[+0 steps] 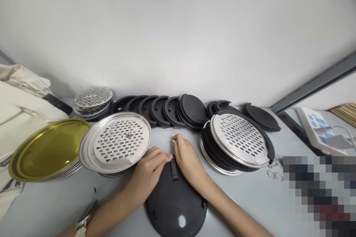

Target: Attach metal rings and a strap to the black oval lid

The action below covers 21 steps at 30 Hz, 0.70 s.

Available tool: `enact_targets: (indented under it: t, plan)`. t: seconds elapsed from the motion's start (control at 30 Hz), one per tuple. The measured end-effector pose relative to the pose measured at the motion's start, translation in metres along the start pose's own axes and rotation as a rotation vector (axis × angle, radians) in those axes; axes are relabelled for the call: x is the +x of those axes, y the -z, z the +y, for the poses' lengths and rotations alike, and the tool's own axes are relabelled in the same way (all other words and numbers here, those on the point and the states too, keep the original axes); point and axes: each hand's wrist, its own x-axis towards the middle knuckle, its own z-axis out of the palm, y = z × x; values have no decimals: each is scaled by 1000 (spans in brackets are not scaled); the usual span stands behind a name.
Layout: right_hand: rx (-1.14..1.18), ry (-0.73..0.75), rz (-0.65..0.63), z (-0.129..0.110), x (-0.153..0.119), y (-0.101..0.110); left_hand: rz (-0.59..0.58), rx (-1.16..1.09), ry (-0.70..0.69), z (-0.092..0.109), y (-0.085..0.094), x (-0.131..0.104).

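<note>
A glossy black plastic disc [178,202] lies in front of me, with a short black strap [174,171] at its far edge. My left hand [151,168] is closed, thumb and finger pinching at the strap's outer end. My right hand [186,157] curls in from the other side, its fingertips pressed together just beyond the disc's edge. Whatever the right fingers hold is too small or hidden to make out. Left of my hands is a silver round tray with a perforated plate [119,140]. At the right stands a stack of black and silver discs [222,152], topped by a perforated plate.
Gold round trays [52,148] are stacked at the far left, near cream cloth [25,107]. Black discs [194,109] lean in a row along the wall, beside stacked grater plates [93,98]. Metal rings [274,175] and a white power strip [319,129] lie at the right.
</note>
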Motion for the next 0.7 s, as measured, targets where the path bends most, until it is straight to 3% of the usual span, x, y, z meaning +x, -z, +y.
enact_targets:
  t: [0.43,0.7]
  plan:
    - [10,11,-1,2,0,1,24,18,-78,1,2,2]
    - [95,-20,1,4,1,6,-40,149,-90,0,4,2]
